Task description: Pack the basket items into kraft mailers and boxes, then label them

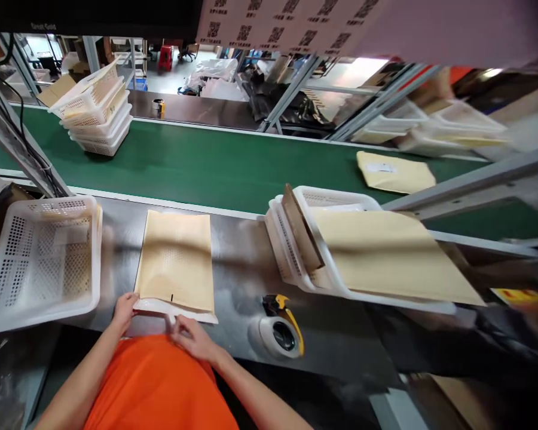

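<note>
A metal desk (246,257) runs beside a green conveyor belt (197,161). The padded envelope (176,257) lies on it, long axis pointing away from the person, near edge overhanging slightly. The left hand (124,310) pinches its near left corner; the right hand (190,335) grips the white strip. Bare metal separates it from the tape dispenser (281,331).

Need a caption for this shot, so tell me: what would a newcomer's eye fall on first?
Probably the bright orange top at the bottom, with the left hand and right hand at the near edge of a pale yellow envelope. Next, likely the broad green surface running across behind the metal worktop. The sheet of QR codes along the top edge may catch the eye too.
</note>
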A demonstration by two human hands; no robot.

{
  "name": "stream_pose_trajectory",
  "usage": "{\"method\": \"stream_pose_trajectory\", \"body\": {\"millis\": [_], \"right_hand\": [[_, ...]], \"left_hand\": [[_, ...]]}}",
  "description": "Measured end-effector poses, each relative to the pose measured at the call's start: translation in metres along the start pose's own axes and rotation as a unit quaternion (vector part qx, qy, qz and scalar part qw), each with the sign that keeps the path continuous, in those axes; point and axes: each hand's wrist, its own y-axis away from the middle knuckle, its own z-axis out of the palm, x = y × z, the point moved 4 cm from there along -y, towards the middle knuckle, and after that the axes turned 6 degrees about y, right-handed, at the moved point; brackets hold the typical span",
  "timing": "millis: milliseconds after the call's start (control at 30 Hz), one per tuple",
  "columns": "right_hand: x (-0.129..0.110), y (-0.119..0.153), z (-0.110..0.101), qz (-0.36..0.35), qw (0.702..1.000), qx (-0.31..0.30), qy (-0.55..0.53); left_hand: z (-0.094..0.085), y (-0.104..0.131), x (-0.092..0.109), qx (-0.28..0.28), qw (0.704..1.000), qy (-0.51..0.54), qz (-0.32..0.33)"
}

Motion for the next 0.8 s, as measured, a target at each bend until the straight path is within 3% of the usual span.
{"method": "stream_pose_trajectory", "body": {"millis": [67,133,167,200,267,333,400,500,567,633,800], "right_hand": [[0.032,0.067,-0.049,0.064,0.997,0.025,0.024],[0.07,0.127,-0.096,0.202,0.967,0.109,0.108],[0.085,0.147,-0.111,0.264,0.944,0.125,0.155],[0.095,0.158,-0.12,0.299,0.927,0.126,0.188],[0.099,0.149,-0.121,0.299,0.91,0.103,0.27],[0.089,0.11,-0.11,0.205,0.907,0.079,0.359],[0.076,0.065,-0.098,0.068,0.898,0.053,0.432],[0.075,0.025,-0.09,-0.085,0.872,-0.031,0.481],[0.085,0.019,-0.093,-0.107,0.875,-0.072,0.466],[0.097,0.021,-0.098,-0.087,0.894,-0.083,0.431],[0.114,0.026,-0.102,0.011,0.956,-0.032,0.293]], "left_hand": [[-0.014,0.004,0.003,0.026,0.999,-0.04,0.023],[-0.03,0.013,0.013,0.039,0.983,-0.138,0.118],[-0.035,0.018,0.019,0.022,0.957,-0.216,0.192],[-0.035,0.023,0.026,-0.018,0.912,-0.308,0.27],[-0.028,0.031,0.031,-0.137,0.77,-0.483,0.395],[-0.021,0.029,0.032,-0.215,0.641,-0.587,0.445],[-0.014,0.019,0.034,-0.234,0.554,-0.636,0.485],[-0.009,0.005,0.032,-0.243,0.474,-0.637,0.557],[-0.011,-0.002,0.028,-0.248,0.455,-0.619,0.59],[-0.015,-0.008,0.023,-0.245,0.474,-0.6,0.596],[-0.025,-0.016,0.018,-0.244,0.607,-0.541,0.529]]}}
